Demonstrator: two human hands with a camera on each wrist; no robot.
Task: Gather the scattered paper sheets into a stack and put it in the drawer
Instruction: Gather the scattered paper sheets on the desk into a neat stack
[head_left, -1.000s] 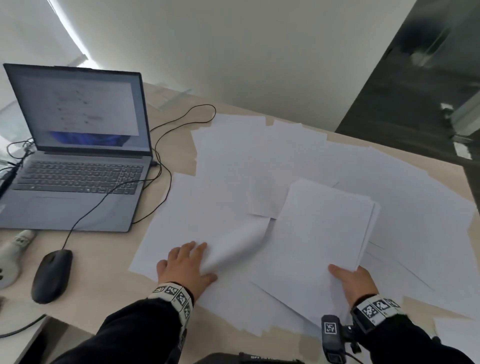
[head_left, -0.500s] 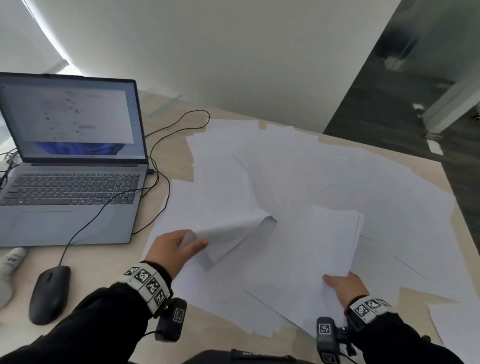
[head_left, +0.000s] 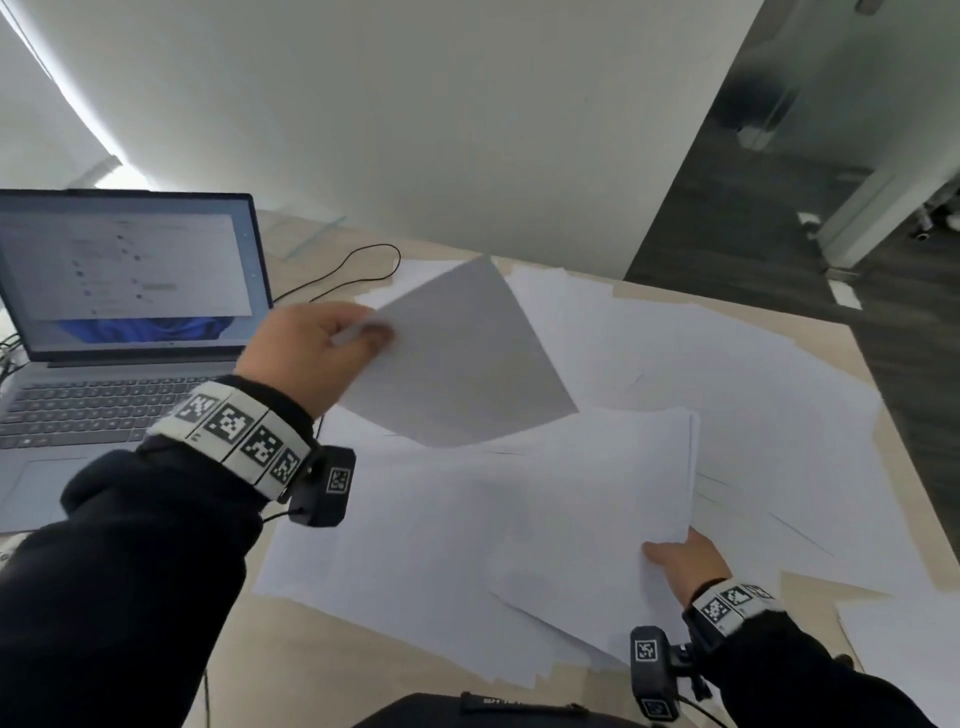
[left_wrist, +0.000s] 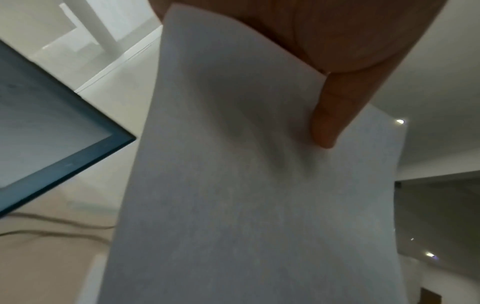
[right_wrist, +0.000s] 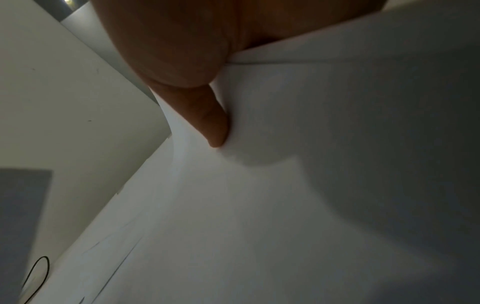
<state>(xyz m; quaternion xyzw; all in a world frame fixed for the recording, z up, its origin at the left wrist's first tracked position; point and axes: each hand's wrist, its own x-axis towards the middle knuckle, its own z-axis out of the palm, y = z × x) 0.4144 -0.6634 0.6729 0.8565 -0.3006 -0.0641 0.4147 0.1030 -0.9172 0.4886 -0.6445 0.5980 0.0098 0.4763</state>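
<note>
Many white paper sheets (head_left: 701, 374) lie spread and overlapping across the pale wooden desk (head_left: 893, 579), to the right of the open grey laptop (head_left: 119, 332), whose screen is lit. From the head camera, the left hand (head_left: 311, 348) is raised above the desk just right of the laptop screen, thumb and fingers pinching the near corner of a single white sheet (head_left: 457, 358) that hangs in the air, tilted, its shaded face toward the camera. Farther right of the laptop and nearer the person, the right hand (head_left: 680, 561) grasps the near right corner of a loosely squared white paper stack (head_left: 561, 499), thumb on top; the stack rests over other sheets on the desk. A thin black cable (head_left: 363, 260) loops on the desk beside the laptop's right edge. From the left wrist camera, the single sheet (left_wrist: 259, 195) fills the middle, with the thumb (left_wrist: 330, 115) pressed flat on it; a corner of the laptop screen (left_wrist: 39, 123) shows at left. From the right wrist camera, the thumb (right_wrist: 207, 117) clamps down on the stack (right_wrist: 285, 205), whose layered edge shows just under the hand, and the black cable (right_wrist: 39, 273) curls at lower left. No drawer appears in any view.
</note>
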